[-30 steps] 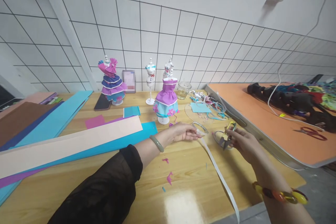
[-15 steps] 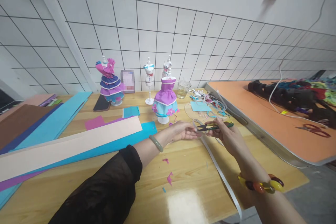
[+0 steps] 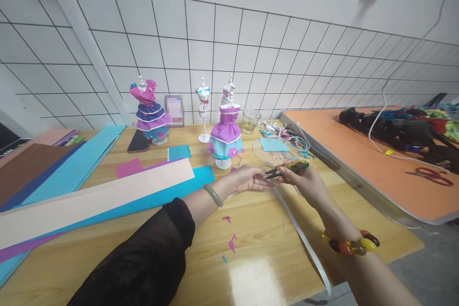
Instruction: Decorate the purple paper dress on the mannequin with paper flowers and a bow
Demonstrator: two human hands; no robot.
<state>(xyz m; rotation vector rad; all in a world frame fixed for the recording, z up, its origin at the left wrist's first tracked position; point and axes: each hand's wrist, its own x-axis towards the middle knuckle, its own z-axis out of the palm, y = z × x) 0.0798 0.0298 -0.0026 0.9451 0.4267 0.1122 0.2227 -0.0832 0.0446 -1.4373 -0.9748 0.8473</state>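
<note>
My right hand (image 3: 303, 181) grips a pair of thread snips (image 3: 298, 167) with yellow and green handles. Their dark blades point left and reach the fingertips of my left hand (image 3: 253, 179). Those fingertips are pinched together around the end of a white ribbon (image 3: 301, 232), though the exact grip is partly hidden. From between the hands the ribbon runs down over the table's front edge. Just behind my left hand stands a small dress form in a purple and light-blue dress (image 3: 226, 129) with pink flowers.
Long strips of coloured paper or fabric (image 3: 143, 186) cover the left of the wooden table (image 3: 201, 267). Farther back stand a ruffled dress on a form (image 3: 148, 112), a bare white form (image 3: 203, 100), a phone (image 3: 139, 141) and a glass jar (image 3: 250, 122). Red scissors (image 3: 430, 176) lie on the orange surface.
My right hand has shifted slightly left with the snips, bringing the blades closer to the left fingertips. The blades look closer together. My left hand has stayed nearly still.
</note>
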